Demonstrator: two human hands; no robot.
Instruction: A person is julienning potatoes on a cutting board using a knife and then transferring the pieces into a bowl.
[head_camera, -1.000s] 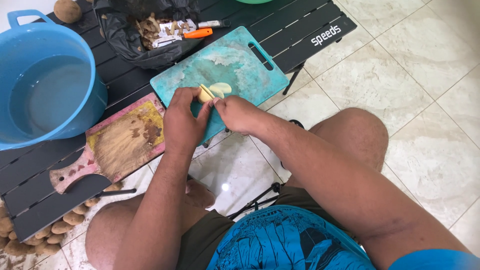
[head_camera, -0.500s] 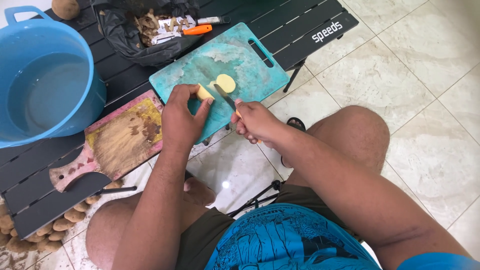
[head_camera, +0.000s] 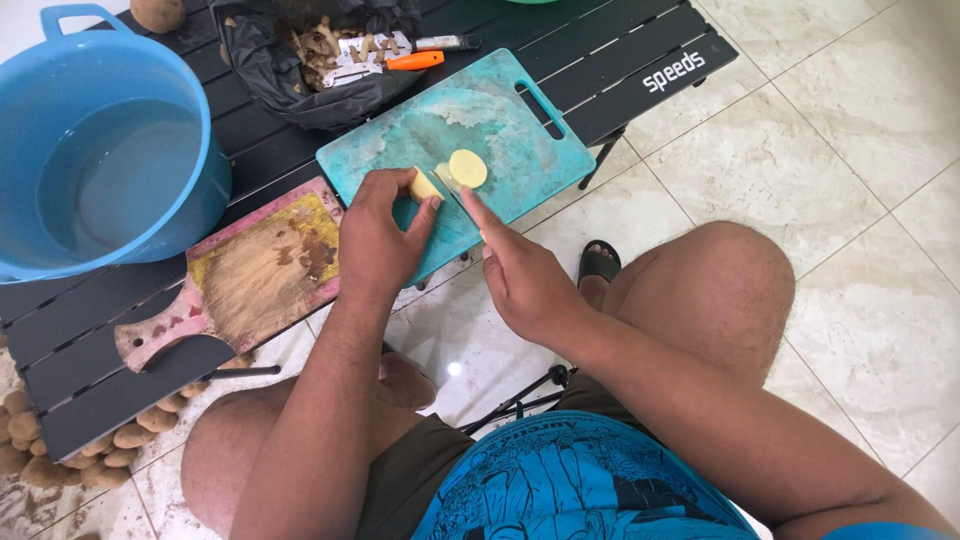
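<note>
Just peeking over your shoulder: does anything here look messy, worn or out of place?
Nothing is spilled. The wooden board beside the teal cutting board is stained and its pink paint worn. Unpeeled potatoes lie on the floor under the table's edge. Peelings sit in a black bag.

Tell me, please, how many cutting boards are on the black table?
2: a teal cutting board under both hands, where the potato is being sliced, and a worn pink cutting board just left of it, beside the blue tub.
</note>
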